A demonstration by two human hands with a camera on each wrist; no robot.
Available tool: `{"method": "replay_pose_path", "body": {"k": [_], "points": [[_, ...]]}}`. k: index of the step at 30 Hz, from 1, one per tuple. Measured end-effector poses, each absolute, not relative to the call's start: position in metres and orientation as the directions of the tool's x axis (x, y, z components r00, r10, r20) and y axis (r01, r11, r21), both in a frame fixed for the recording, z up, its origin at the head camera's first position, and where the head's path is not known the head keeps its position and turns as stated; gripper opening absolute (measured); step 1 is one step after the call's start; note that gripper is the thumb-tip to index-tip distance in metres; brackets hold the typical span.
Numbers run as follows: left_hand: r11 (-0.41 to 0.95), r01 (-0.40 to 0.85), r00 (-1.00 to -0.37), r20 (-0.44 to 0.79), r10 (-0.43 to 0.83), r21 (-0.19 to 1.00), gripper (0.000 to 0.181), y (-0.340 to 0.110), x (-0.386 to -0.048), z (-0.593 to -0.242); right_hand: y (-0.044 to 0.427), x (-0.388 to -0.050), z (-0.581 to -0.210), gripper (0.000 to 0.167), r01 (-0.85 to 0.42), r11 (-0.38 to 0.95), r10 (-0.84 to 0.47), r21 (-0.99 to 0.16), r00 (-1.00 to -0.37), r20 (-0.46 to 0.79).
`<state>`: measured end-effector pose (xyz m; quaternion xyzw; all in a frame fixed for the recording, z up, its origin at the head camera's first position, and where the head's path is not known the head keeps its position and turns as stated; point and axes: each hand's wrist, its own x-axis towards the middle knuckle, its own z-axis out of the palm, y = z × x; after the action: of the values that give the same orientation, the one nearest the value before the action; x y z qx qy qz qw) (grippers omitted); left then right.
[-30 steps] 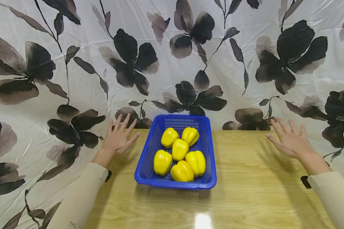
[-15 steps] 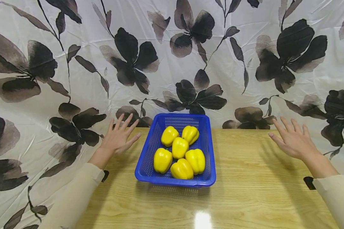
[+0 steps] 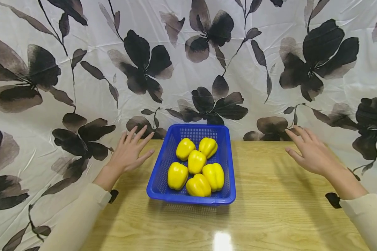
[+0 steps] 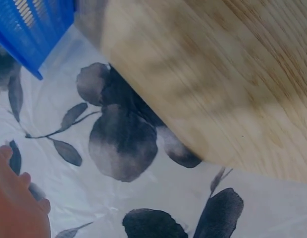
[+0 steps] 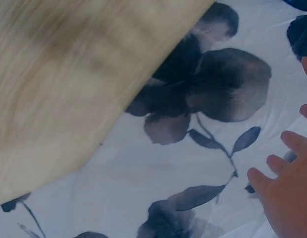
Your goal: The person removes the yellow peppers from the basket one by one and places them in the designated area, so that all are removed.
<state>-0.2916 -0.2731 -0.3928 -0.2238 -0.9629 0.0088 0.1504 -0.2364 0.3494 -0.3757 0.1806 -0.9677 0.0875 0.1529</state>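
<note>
Several yellow bell peppers [image 3: 197,162] lie apart or touching inside a blue plastic basket [image 3: 191,199] with perforated walls. To the basket's left, my left hand [image 3: 127,153] hovers over the table edge, fingers spread and holding nothing. My right hand [image 3: 312,155] is out to the right, farther from the basket, also holding nothing, its fingers extended and slightly bent. Part of the left hand [image 4: 20,206] shows at the lower left of the left wrist view, with a basket corner [image 4: 37,34] above it. Fingers of the right hand [image 5: 292,191] enter the right wrist view from the right.
The basket stands on a light wood-grain table [image 3: 264,209], near its back edge. Behind it hangs a white cloth [image 3: 176,87] printed with dark flowers, which also runs down along the left side. A bright light reflection lies on the table front.
My right hand drifts out slightly, then moves left toward the basket, its fingers bending a little more. The left hand barely shifts. Basket and bell peppers stay in place.
</note>
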Motion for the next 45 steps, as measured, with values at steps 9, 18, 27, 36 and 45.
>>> {"method": "replay_pose_path", "body": {"k": [9,18,27,36,45], "points": [[0.877,0.475,-0.819,0.332,0.469,-0.068,0.073,-0.264,-0.282,-0.386,0.325,-0.230,-0.363,0.071,-0.436,0.887,-0.366,-0.155,-0.866,0.339],[0.843,0.537,-0.775,0.383,0.502,-0.017,0.070,-0.260,-0.271,-0.383,0.300,-0.224,-0.357,0.073,-0.476,0.860,-0.403,-0.186,-0.856,0.325],[0.794,0.601,-0.739,0.446,0.505,0.098,0.071,-0.259,-0.259,-0.379,0.272,-0.219,-0.350,0.070,-0.497,0.789,-0.410,-0.360,-0.863,0.294],[0.782,0.577,-0.798,0.363,0.481,0.233,0.077,-0.255,-0.241,-0.377,0.241,-0.213,-0.355,0.066,-0.526,0.733,-0.461,-0.432,-0.851,0.253],[0.766,0.545,-0.837,0.270,0.476,0.340,0.085,-0.250,-0.229,-0.374,0.217,-0.212,-0.362,0.065,-0.555,0.698,-0.492,-0.454,-0.831,0.259]]}}
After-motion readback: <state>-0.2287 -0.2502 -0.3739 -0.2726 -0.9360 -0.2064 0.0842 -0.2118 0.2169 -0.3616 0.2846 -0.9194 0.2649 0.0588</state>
